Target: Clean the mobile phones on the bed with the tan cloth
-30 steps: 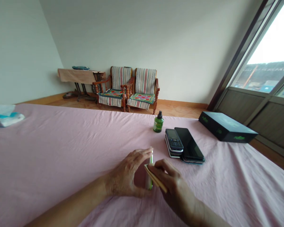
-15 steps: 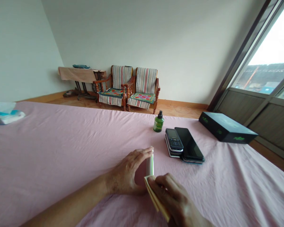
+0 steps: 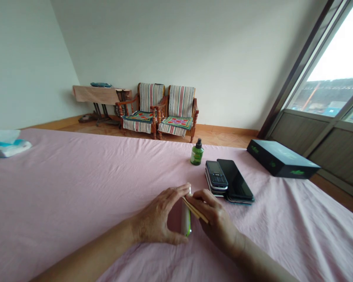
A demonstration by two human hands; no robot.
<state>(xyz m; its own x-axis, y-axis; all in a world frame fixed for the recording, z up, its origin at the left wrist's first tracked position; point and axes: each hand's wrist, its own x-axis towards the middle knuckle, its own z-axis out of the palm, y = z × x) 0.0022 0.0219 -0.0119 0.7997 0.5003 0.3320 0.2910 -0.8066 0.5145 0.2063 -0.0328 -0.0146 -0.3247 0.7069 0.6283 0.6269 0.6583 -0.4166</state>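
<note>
My left hand spans a slim white and green device, seen edge-on, which looks like a mobile phone. Its fingertips are at the far end and its thumb is at the near end. In my right hand a folded yellowish cloth is pinched and pressed against the device's upper edge, toward the far end. Part of the device is hidden behind the cloth and fingers.
Beyond my right hand lie a stack topped by a keypad phone and a large black smartphone on other devices. A green bottle, a black box and a tissue pack rest on the pink sheet.
My right hand has slid the cloth away from me along the device, from the near end toward the far end. My left hand has kept its hold in about the same place.
</note>
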